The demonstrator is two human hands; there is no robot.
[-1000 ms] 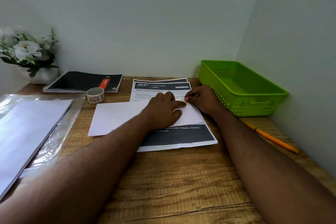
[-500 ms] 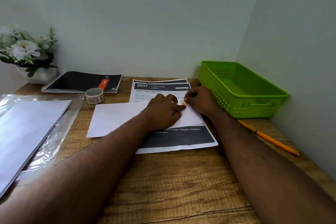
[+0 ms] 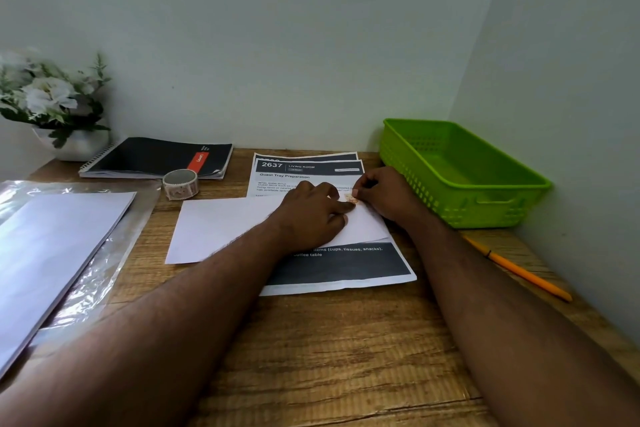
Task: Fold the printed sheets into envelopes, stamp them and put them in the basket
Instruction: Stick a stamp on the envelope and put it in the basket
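A white envelope (image 3: 221, 229) lies on the wooden desk, overlapping a stack of printed sheets (image 3: 339, 267) headed "2637". My left hand (image 3: 311, 218) rests flat on the envelope's right part, its index fingertip beside a small stamp (image 3: 349, 198) near the top right corner. My right hand (image 3: 388, 194) has curled fingers and pinches the stamp against the envelope. A roll of stamps (image 3: 180, 184) stands to the left. The green basket (image 3: 485, 198) sits at the right with nothing visible inside.
A black spiral notebook (image 3: 156, 158) and a white flower pot (image 3: 69, 142) stand at the back left. A pile of white paper on clear plastic (image 3: 52, 246) fills the left edge. An orange pencil (image 3: 519, 269) lies by the right wall.
Both hands stay on the envelope's top right corner. The stamp now shows between the fingertips; the hands shifted only slightly.
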